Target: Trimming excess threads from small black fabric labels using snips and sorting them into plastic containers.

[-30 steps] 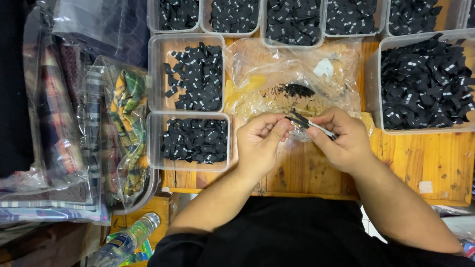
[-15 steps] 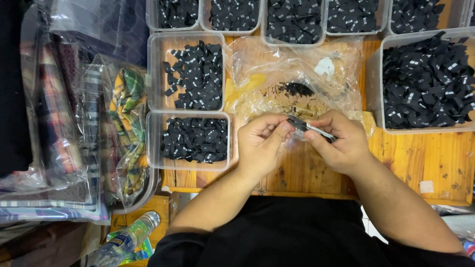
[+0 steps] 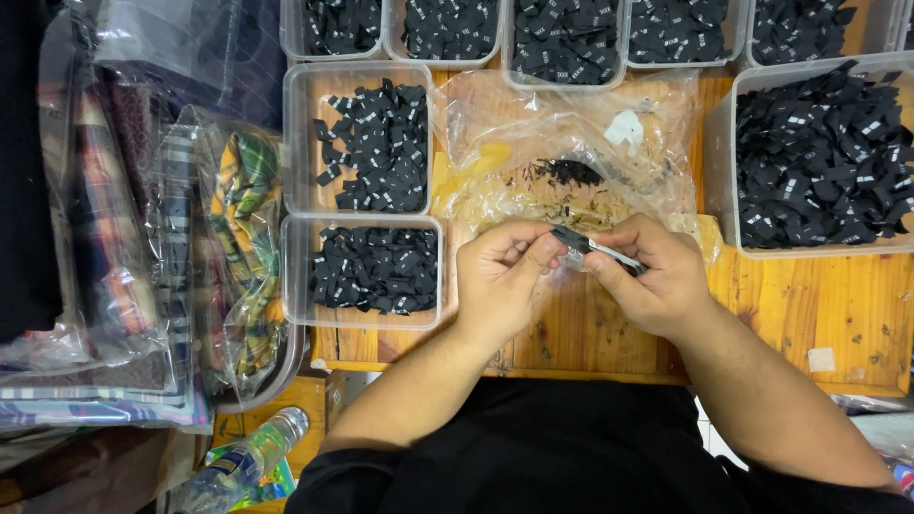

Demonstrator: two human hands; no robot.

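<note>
My right hand grips a small pair of metal snips, blades pointing left. My left hand pinches a small black label at the snips' tip. Both hands hover over the wooden table, just in front of a clear plastic bag holding black scraps.
Clear plastic tubs of black woven labels sit around: two at the left, a large one at the right, several along the back. Bagged plaid fabric is piled at the left. A plastic bottle lies low left.
The hands have stayed in place; the snips and the label shifted only slightly between the fingers.
</note>
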